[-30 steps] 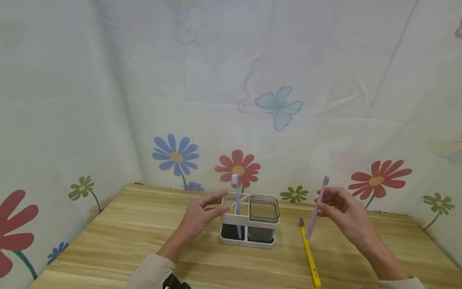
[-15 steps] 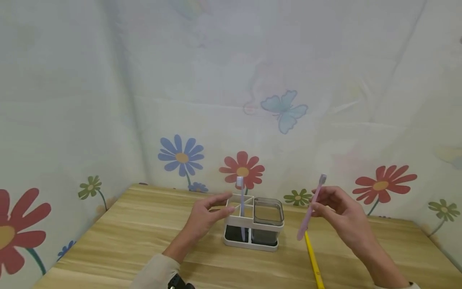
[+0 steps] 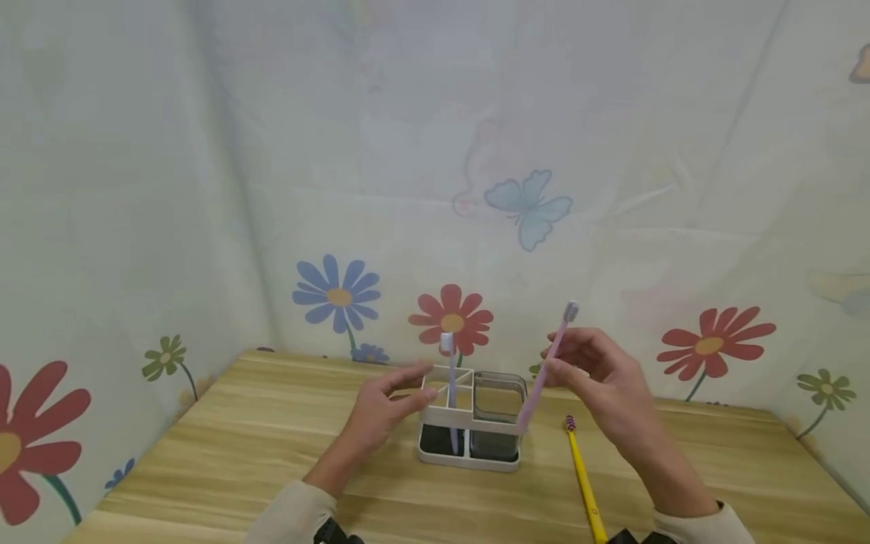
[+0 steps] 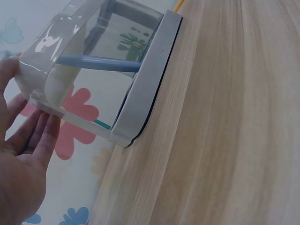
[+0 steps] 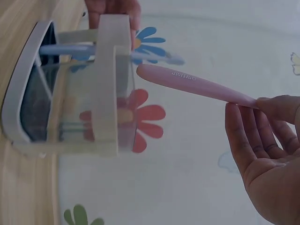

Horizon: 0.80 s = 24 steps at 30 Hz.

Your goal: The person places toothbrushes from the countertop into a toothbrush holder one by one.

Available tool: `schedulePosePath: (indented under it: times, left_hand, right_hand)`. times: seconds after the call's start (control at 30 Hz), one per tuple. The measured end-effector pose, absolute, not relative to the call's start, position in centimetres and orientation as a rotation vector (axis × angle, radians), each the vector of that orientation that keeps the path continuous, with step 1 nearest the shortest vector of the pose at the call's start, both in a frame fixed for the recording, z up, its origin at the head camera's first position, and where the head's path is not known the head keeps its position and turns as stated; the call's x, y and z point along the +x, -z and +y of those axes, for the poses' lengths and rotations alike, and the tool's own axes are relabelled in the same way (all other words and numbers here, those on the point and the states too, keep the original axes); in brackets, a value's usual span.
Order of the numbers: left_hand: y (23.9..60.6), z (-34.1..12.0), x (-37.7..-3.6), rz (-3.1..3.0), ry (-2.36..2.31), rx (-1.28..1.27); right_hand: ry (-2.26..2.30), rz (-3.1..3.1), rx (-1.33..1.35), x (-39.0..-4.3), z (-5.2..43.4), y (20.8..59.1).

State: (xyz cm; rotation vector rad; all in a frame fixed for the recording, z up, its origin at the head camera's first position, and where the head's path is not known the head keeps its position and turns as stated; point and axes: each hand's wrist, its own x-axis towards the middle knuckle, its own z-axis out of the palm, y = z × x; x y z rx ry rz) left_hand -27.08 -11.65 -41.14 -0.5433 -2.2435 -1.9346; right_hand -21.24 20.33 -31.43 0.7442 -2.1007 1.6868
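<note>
Right grip (image 3: pixel 598 378) pinches pink toothbrush (image 3: pixel 544 370), tilted, tail over the holder's (image 3: pixel 469 415) 3 o'clock rim. Left grip (image 3: pixel 381 404), fingers straight, touches holder at 9 o'clock, mid-surface (image 3: pixel 238 453).

Light soft, even, diffuse through all three views; no single source evident; shadows faint, only a thin dark line under the holder (image 3: pixel 469 423) at centre; head view slightly hazy, bowed toward the edges; left wrist view sharp on the wood grain, a small white glare patch at upper left; right wrist view softer at the right edge.
</note>
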Motion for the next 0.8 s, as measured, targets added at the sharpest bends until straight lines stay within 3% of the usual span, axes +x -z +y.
schedulePosePath:
  times: [0.8]
  left_hand:
    - [41.4, -11.7, -27.1, -2.227, 1.946, -0.538]
  right_hand:
    - [-1.726, -1.978, 0.781, -24.4, 13.7, 31.3]
